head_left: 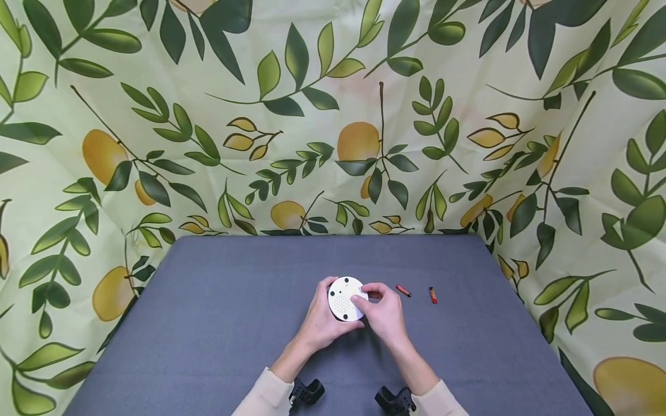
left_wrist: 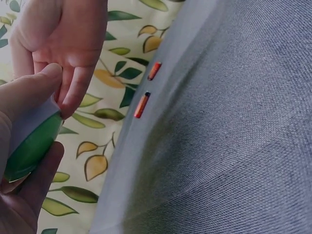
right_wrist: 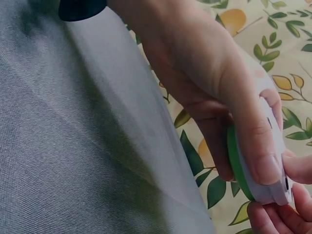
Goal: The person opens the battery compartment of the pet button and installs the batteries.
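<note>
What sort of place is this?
Probably a staged recording setup: a bare-edged grey-blue table, a creased leaf-and-fruit-print backdrop around it, and a black wrist-worn device on each arm.

Tabletop (head_left: 234, 289) grey-blue, woven texture, thin crease showing in wrist views. Cream cloth (head_left: 312, 127) hangs behind far edge and along both sides, lightly wrinkled. Printed on it: green leaves (head_left: 296, 56), dark stems (head_left: 381, 110), round orange-yellow fruits (head_left: 359, 140), small yellow leaves (head_left: 240, 142).

The disc (head_left: 343, 300) is white and green, the batteries (left_wrist: 142, 105) red-and-black.
</note>
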`<state>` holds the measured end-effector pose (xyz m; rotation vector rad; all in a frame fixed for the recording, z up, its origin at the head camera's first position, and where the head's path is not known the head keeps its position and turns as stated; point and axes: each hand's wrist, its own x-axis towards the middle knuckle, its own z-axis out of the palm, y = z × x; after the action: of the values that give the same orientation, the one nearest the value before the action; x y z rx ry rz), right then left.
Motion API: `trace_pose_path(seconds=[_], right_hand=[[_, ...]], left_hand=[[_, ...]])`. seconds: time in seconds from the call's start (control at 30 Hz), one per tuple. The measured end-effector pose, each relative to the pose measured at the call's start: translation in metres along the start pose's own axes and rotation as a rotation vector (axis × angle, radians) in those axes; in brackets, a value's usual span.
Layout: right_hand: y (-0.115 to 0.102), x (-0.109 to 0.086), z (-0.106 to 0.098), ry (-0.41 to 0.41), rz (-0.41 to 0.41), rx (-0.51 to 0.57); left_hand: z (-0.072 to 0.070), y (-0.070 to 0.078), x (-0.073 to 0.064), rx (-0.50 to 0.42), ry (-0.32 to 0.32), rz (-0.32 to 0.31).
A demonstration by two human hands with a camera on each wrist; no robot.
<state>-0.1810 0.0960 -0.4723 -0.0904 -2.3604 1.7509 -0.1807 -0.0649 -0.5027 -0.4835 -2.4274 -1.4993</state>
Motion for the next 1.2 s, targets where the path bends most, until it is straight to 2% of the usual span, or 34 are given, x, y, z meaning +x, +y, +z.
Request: trace_pose_path(seconds=[0.27, 0.53, 0.77, 0.87, 1.07, 1.2], right_hand=[[0.0007, 0.0019, -0.0019, -0.024, 0.034, 0.042], [-0.0004, -0.0004, -0.0005, 0.013, -0.039, -0.046], [0.0047, 0.0018, -0.0003, 0.013, -0.068, -0.052], [0.0069, 0.0035, -0.0018, 0.008, -0.107, -0.044], [0.0085, 0.0070, -0.0068, 0.006, -0.235, -0.088], [0.0075, 0.0088, -0.0093, 0.000, -0.270, -0.133]], left_hand=[[-0.0008, -0.0003, 0.0002, 0.008, -0.020, -0.006], [-0.0018, 0.0012, 0.0008, 0.017, -0.017, -0.026], [-0.0030, 0.0012, 0.0001, 0.032, -0.013, -0.022], [-0.0035, 0.0011, -0.0006, 0.031, -0.015, -0.017], [-0.0047, -0.0005, -0.0003, 0.026, -0.026, -0.004], [-0.0053, -0.0022, -0.0002, 0.034, -0.039, -0.002]])
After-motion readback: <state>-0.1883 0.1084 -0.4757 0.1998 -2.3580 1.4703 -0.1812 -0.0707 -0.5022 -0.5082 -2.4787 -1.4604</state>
